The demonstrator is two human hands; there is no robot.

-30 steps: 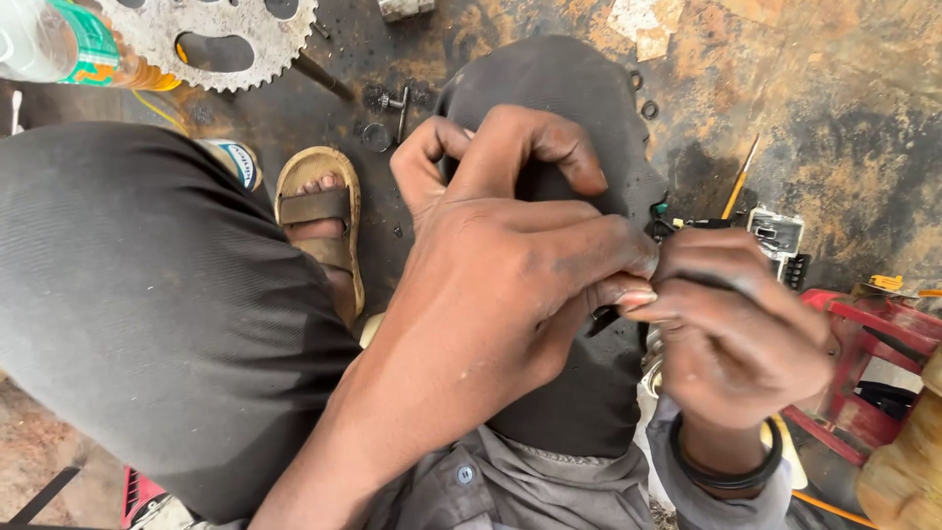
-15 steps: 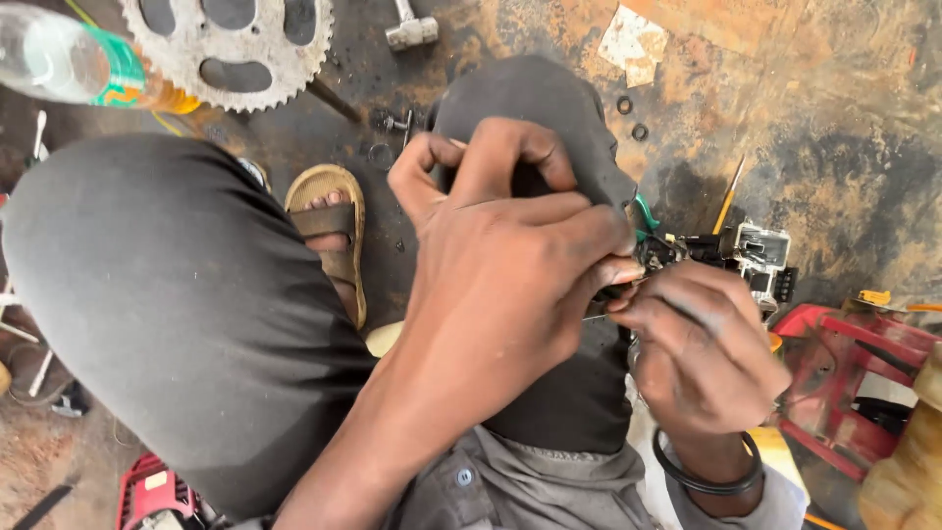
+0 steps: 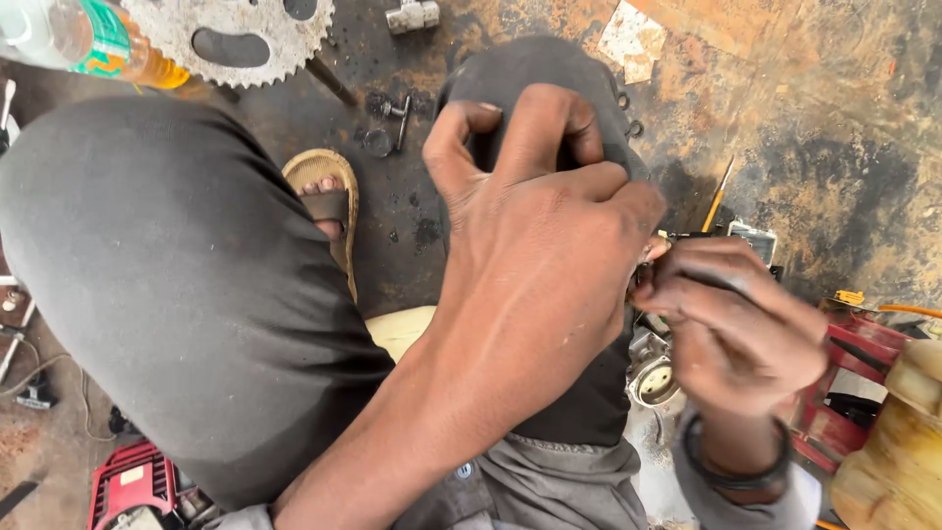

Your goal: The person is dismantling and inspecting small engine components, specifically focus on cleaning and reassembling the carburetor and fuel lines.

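Observation:
My left hand (image 3: pixel 540 265) fills the middle of the view, its fingers curled tight in front of my dark-trousered right knee (image 3: pixel 535 69). Thumb and forefinger make a ring near the kneecap. Its knuckles meet my right hand (image 3: pixel 731 329), which wears a dark wristband and is closed around a thin dark tool (image 3: pixel 711 285). A small metal part (image 3: pixel 650 253) is pinched where the two hands meet, and it is almost wholly hidden by fingers. A round grey metal engine part (image 3: pixel 653 378) lies on the ground just below the hands.
A toothed sprocket (image 3: pixel 231 39) and a plastic bottle of orange liquid (image 3: pixel 93 44) lie at top left. My sandalled foot (image 3: pixel 329 206) rests on the stained floor among small nuts. A red frame (image 3: pixel 854 383) and a yellowish container (image 3: pixel 903 442) stand at right, a red machine (image 3: pixel 132 486) at bottom left.
Both hands stayed pressed together and drifted a little right and down in view. The view shifted, so the sprocket and bottle now sit further into the top left.

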